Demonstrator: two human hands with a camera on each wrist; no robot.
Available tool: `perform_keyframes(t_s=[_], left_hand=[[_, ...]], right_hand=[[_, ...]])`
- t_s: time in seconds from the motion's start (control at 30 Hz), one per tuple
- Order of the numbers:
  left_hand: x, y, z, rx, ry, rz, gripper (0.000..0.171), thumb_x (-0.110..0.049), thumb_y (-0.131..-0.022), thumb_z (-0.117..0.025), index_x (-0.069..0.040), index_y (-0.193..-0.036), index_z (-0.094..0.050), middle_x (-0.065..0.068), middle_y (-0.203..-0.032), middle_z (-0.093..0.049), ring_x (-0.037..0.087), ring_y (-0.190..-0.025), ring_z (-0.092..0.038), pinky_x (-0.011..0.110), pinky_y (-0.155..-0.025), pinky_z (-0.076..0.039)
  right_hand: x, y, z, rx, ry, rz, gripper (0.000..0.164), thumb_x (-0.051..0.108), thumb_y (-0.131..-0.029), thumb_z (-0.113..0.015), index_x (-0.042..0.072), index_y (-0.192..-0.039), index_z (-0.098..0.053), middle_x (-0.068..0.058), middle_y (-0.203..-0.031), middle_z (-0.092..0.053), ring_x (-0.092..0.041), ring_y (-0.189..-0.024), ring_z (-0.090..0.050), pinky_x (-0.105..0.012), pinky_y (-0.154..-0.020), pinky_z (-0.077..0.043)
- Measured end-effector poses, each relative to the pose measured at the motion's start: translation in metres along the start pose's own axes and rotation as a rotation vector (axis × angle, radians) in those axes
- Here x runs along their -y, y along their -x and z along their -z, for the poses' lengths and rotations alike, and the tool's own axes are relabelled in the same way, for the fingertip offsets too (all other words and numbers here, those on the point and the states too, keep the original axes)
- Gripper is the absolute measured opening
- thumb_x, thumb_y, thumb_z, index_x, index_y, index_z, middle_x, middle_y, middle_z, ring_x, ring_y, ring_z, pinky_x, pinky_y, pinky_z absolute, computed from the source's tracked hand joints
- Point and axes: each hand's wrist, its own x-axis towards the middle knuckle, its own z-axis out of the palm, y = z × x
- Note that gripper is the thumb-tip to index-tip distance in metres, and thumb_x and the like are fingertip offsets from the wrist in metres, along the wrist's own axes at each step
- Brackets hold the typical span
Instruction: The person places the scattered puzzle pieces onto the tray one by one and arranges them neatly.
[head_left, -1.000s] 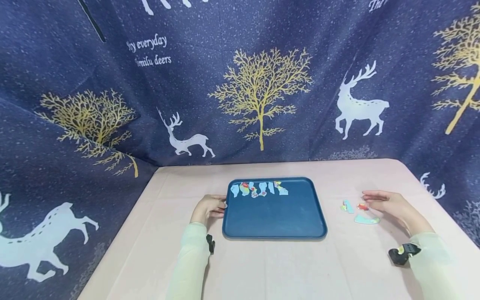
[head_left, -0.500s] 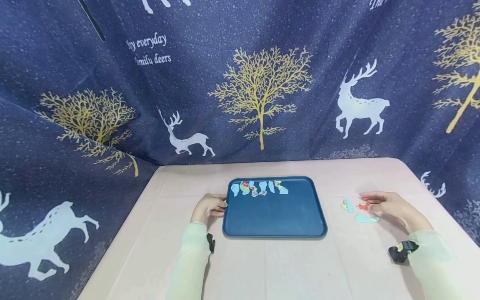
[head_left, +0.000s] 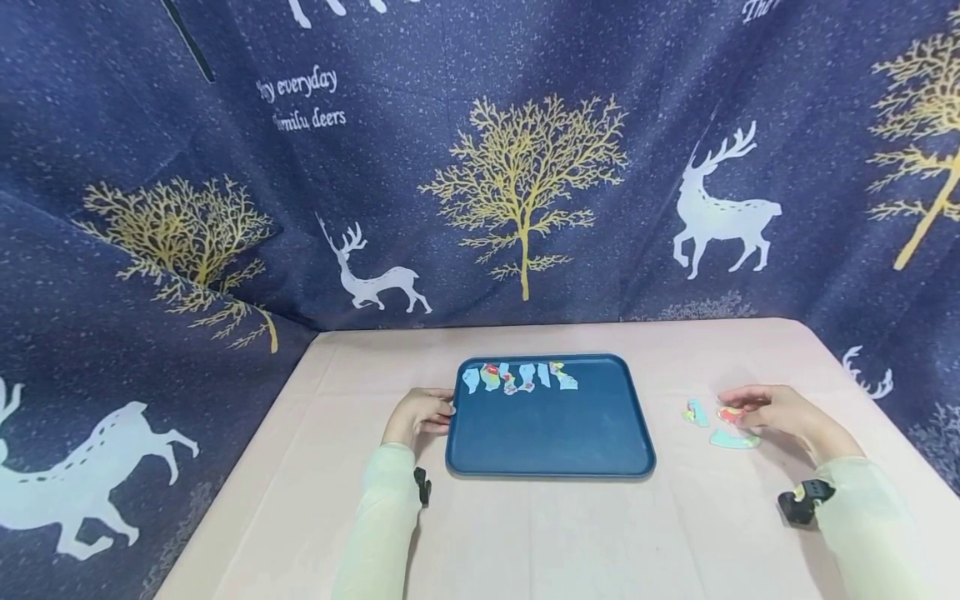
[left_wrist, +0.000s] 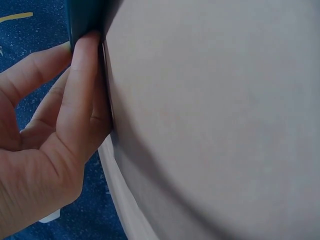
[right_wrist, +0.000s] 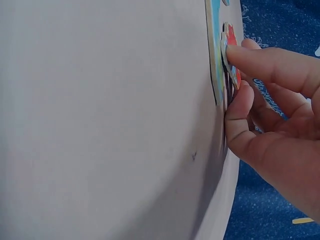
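In the head view my left hand (head_left: 417,413) is at the left edge of a dark blue tray (head_left: 551,446). The left wrist view shows its thumb and fingers gripping the tray's rim (left_wrist: 85,22). My right hand (head_left: 783,418) is at the right, over a small red puzzle piece (head_left: 729,413). Seen from the right wrist, thumb and fingertips pinch this red piece (right_wrist: 232,52), which is tilted with an edge raised. A long light-blue piece (head_left: 733,439) lies just below it, and another blue piece with some yellow (head_left: 696,412) to its left.
Several light-blue and coloured puzzle pieces (head_left: 525,377) stand in a row along the tray's far side. A pale pink cloth covers the table (head_left: 570,533). Behind it hangs a dark blue curtain (head_left: 480,250) printed with deer and trees.
My right hand has come down and slightly left onto the red puzzle piece, and its fingers have closed round it. The left hand and the tray stay where they were.
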Motion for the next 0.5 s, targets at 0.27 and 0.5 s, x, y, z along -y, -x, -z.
perform_keyframes(t_s=[0.27,0.5], left_hand=[[0.0006,-0.0009,-0.0001,-0.001,-0.008,-0.001,0.049,0.009,-0.086,-0.060,0.002,-0.133,-0.055,0.015,-0.088,-0.066,0.019,-0.071,-0.062,0.032,-0.071,-0.062],[0.0001,-0.0002,-0.0002,0.003,-0.011,0.003,0.048,0.008,-0.087,-0.060,0.000,-0.134,-0.054,0.013,-0.087,-0.065,0.018,-0.072,-0.062,0.032,-0.072,-0.062]], right_hand=[[-0.0034,-0.0015,0.0030,-0.013,0.077,-0.025,0.047,0.006,-0.079,-0.071,-0.014,-0.120,-0.058,-0.015,-0.101,-0.069,-0.002,-0.081,-0.056,-0.017,-0.069,-0.051],[-0.0015,-0.0029,0.0039,-0.036,0.044,-0.054,0.044,0.008,-0.082,-0.068,-0.013,-0.120,-0.058,-0.014,-0.099,-0.069,0.000,-0.076,-0.054,-0.022,-0.065,-0.054]])
